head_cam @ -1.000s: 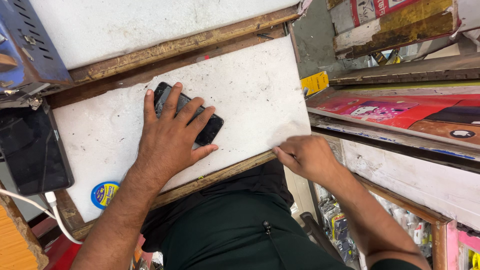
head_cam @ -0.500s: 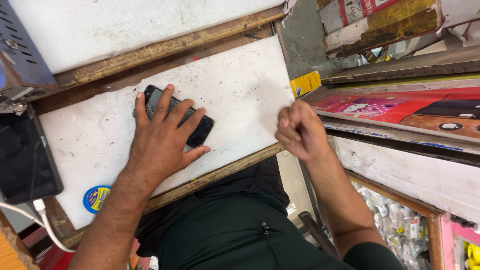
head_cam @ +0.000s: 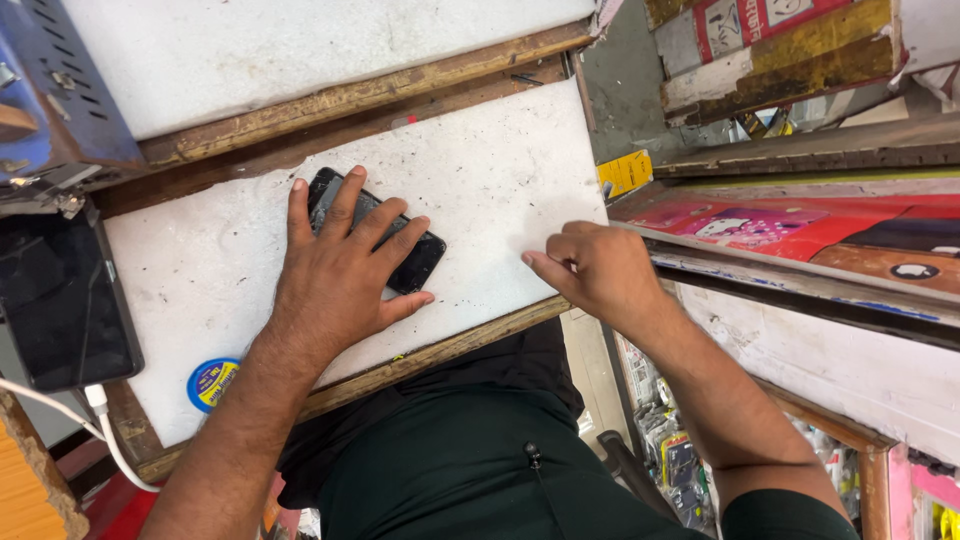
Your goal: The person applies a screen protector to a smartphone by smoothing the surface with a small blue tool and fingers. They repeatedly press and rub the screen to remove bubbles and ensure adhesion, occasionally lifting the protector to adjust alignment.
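Observation:
A black phone (head_cam: 418, 262) lies slanted on the white work board (head_cam: 500, 170). My left hand (head_cam: 335, 275) rests flat on top of it with fingers spread, pressing it down and covering most of it. My right hand (head_cam: 600, 270) sits at the board's right edge, about a hand's width from the phone. Its fingers are curled in and the index fingertip touches the board. I see nothing held in it.
A dark tablet-like device (head_cam: 60, 300) with a white cable (head_cam: 100, 420) lies at the left. A round blue and yellow tin (head_cam: 212, 383) sits near the wooden front edge (head_cam: 450, 345). A blue metal box (head_cam: 50, 90) stands far left. Shelves with colourful packages (head_cam: 800, 225) fill the right.
My right hand lifted off the board's front edge, rose in the air, and has come down again at the board's right edge. My left hand has stayed on the phone.

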